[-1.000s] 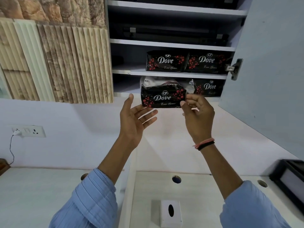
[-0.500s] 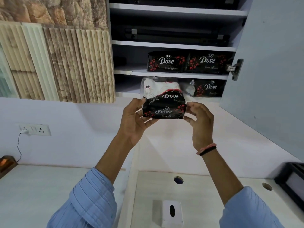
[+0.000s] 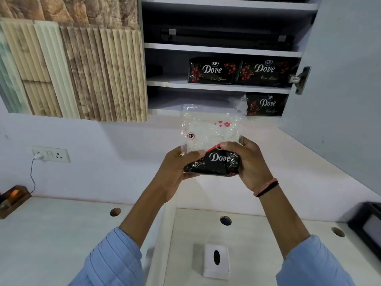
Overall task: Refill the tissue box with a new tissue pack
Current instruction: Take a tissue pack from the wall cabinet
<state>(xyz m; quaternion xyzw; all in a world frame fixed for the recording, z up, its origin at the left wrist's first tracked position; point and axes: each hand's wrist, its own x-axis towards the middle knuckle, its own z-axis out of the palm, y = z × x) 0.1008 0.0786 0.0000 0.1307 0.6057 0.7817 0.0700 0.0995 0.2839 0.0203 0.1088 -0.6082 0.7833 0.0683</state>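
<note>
I hold a tissue pack (image 3: 210,141) in front of me, below the open cupboard. Its wrapper is black with "Dove" lettering at the near end and clear over white tissues at the far end. My left hand (image 3: 177,168) grips its left side and my right hand (image 3: 249,162) grips its right side, thumbs on top. A white tissue box (image 3: 216,262) with an oval slot stands on the desk far below, between my forearms.
Three more black Dove packs (image 3: 214,70) lie on the cupboard shelves (image 3: 218,86). The grey cupboard door (image 3: 346,79) hangs open at the right. A black device (image 3: 369,226) sits at the desk's right edge, a wooden stand (image 3: 12,200) at the left, under a wall socket (image 3: 50,154).
The pack has come down and away from the bottom shelf. My left hand, open a second ago, has closed on it, and the pack's clear side has tipped up toward me.
</note>
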